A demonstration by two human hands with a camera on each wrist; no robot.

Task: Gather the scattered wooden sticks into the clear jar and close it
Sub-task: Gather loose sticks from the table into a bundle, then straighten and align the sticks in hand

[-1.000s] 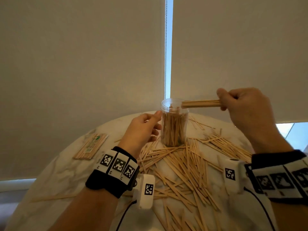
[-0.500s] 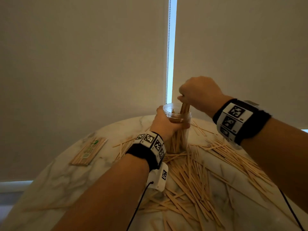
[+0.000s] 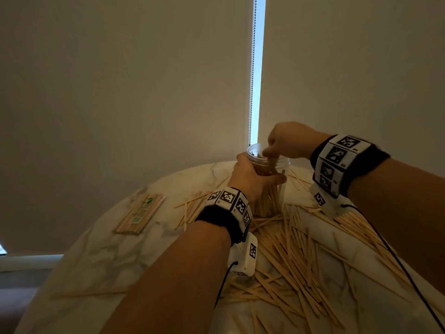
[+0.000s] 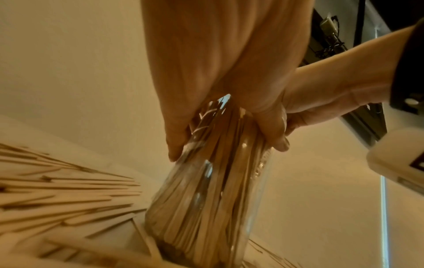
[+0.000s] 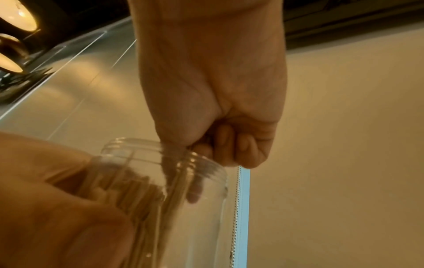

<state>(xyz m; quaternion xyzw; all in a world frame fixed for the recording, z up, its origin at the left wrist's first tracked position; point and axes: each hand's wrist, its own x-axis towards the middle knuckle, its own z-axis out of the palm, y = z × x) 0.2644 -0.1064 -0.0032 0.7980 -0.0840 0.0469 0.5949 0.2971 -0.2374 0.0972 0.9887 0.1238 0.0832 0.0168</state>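
Jar: the clear jar (image 3: 267, 179) stands upright at the far middle of the bench (image 3: 101, 249), lid off; no lid in view.
Left hand: my left hand (image 3: 250, 179) wraps the jar's upper wall, fingers (image 4: 275, 130) curled round it.
Right hand: my right hand (image 3: 286, 143) sits at the mouth, fingers (image 5: 231, 145) curled on a bundle of sticks (image 5: 174, 181) going in.
Loose sticks: the scattered wooden sticks (image 3: 301, 256) lie near and right of the jar.
Handling: the sticks look light, stiff and snappable; I'd pinch a bundle near mid-length. The smooth jar may slip and seems tippy, so hold high.
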